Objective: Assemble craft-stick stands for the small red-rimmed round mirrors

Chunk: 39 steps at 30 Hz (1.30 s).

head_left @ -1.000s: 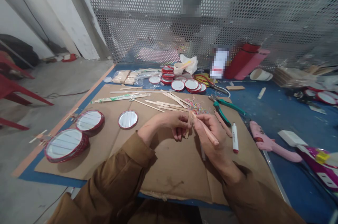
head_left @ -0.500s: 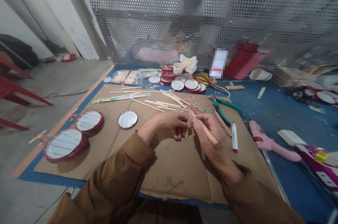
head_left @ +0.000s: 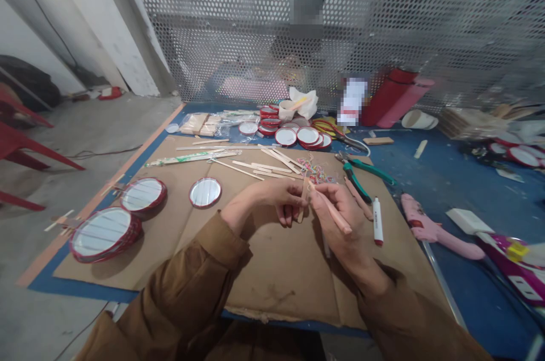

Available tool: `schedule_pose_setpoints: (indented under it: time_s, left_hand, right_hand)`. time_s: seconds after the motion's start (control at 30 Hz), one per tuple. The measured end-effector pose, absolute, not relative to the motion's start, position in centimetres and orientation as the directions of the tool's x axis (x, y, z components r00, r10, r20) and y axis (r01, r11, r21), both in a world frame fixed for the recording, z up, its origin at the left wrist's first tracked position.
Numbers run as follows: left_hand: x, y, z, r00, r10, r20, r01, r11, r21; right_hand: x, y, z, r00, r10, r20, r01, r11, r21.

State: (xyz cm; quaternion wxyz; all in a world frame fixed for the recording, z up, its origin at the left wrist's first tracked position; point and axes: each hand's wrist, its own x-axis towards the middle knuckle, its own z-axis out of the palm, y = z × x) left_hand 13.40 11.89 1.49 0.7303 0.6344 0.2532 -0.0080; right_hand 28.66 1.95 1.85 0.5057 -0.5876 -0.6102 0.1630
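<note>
The left hand (head_left: 279, 199) is curled with its fingers pinched on a short flat wooden stick (head_left: 303, 202), which stands nearly upright between the two hands. The right hand (head_left: 340, 219) meets it from the other side, its fingers closed around a longer wooden rod (head_left: 334, 214) that slants down toward the wrist, its upper tip touching the short stick. Both hands hover just above a sheet of brown cardboard (head_left: 272, 270) that covers the near part of the blue surface (head_left: 451, 179).

Just beyond the fingers lies a tangle of coloured rubber bands (head_left: 315, 169), with loose wooden sticks (head_left: 272, 163) scattered to its left. To the right of the right hand lie a white marker with a red cap (head_left: 376, 220), green-handled pliers (head_left: 360, 175) and, further out, a pink glue gun (head_left: 430, 229). To the left of the left hand sits a small round red-rimmed lid (head_left: 205, 192), and two larger ones (head_left: 123, 216) lie near the cardboard's left edge. More red-rimmed lids (head_left: 293, 131) cluster at the far side, before a perforated metal screen (head_left: 340, 26).
</note>
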Motion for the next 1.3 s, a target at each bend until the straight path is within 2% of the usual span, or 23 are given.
schedule_pose_setpoints:
  time_s: [0.17, 0.67, 0.9, 1.3]
  left_hand:
    - [13.32, 11.96, 1.26, 0.88, 0.316, -0.354, 0.308, 0.188, 0.933]
    - [13.36, 11.91, 1.27, 0.875, 0.316, -0.366, 0.319, 0.191, 0.928]
    - [13.27, 12.11, 0.88, 0.884, 0.312, -0.348, 0.299, 0.194, 0.934]
    - [13.35, 11.97, 1.24, 0.874, 0.314, -0.37, 0.326, 0.183, 0.927]
  right_hand:
    - [28.6, 1.95, 1.79, 0.152, 0.899, 0.41, 0.499, 0.288, -0.818]
    - [28.55, 1.85, 1.97, 0.206, 0.883, 0.422, 0.552, 0.251, -0.795]
    - [28.48, 1.88, 2.01, 0.15, 0.899, 0.412, 0.516, 0.285, -0.808]
    - [28.79, 1.8, 1.47, 0.232, 0.892, 0.388, 0.543, 0.212, -0.813]
